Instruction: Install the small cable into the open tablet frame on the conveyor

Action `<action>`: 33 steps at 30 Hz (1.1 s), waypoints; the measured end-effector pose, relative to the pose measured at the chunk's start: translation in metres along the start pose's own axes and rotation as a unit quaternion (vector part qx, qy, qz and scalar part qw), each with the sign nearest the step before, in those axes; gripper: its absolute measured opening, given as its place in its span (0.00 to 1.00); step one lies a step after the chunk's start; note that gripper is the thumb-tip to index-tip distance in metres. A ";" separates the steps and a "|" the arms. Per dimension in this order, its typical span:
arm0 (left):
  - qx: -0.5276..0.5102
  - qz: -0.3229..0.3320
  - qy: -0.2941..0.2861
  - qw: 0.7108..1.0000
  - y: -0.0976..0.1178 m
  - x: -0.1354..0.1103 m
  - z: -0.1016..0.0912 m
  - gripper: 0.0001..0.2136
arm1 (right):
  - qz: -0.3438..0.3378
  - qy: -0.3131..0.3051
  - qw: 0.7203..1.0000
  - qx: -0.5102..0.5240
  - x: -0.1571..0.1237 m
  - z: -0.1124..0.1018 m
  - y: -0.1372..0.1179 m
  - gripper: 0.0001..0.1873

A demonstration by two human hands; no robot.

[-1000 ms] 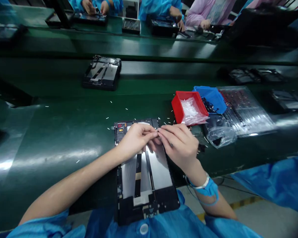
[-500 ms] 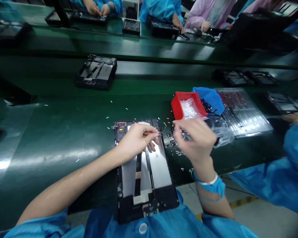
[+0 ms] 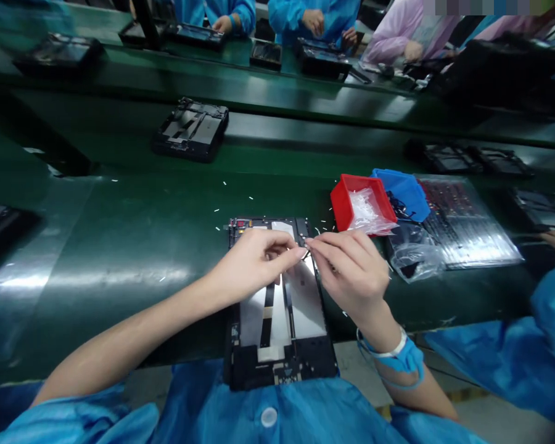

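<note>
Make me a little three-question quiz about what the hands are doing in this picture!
1. True or false: both hands meet over the open tablet.
2. Which tray holds the clear plastic bag: A red tray, B blue tray?
3. What is on the right wrist?

Key: 1 true: left hand and right hand pinch fingertips together at its top edge. 2 A. 3 A blue wrist strap.

The worktop point(image 3: 120, 246) is dark green, with small white flecks. The near tablet frame point(image 3: 282, 320) is black with silver-grey panels. At the right stand a red bin point(image 3: 345, 206) and a blue bin point(image 3: 409, 191); the wristband point(image 3: 404, 357) is blue.
</note>
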State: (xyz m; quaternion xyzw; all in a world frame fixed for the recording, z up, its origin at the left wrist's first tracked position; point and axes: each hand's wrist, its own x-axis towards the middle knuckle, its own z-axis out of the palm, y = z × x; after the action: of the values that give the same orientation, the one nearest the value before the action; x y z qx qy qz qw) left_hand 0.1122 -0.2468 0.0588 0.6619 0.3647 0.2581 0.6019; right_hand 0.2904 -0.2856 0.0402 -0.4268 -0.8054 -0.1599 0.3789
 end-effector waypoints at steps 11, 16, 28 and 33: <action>0.348 0.229 0.245 0.876 -0.087 -0.110 -0.021 0.12 | 0.457 -0.219 0.719 0.476 0.013 0.035 -0.047 0.07; 0.391 0.268 0.208 0.856 -0.103 -0.117 -0.009 0.16 | 0.485 -0.212 0.723 0.444 0.011 0.045 -0.051 0.06; 0.501 0.271 0.174 0.803 -0.106 -0.112 -0.005 0.16 | 0.402 -0.258 0.810 0.340 0.013 0.043 -0.046 0.02; 0.485 0.262 0.188 0.813 -0.106 -0.111 -0.002 0.16 | 0.358 -0.290 0.833 0.306 0.018 0.037 -0.039 0.02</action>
State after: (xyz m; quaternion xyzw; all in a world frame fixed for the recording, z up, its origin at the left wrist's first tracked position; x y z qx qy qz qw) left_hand 0.0254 -0.3330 -0.0345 0.8773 0.3608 0.3150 0.0320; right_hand 0.2347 -0.2771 0.0319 -0.5743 -0.6768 0.3734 0.2698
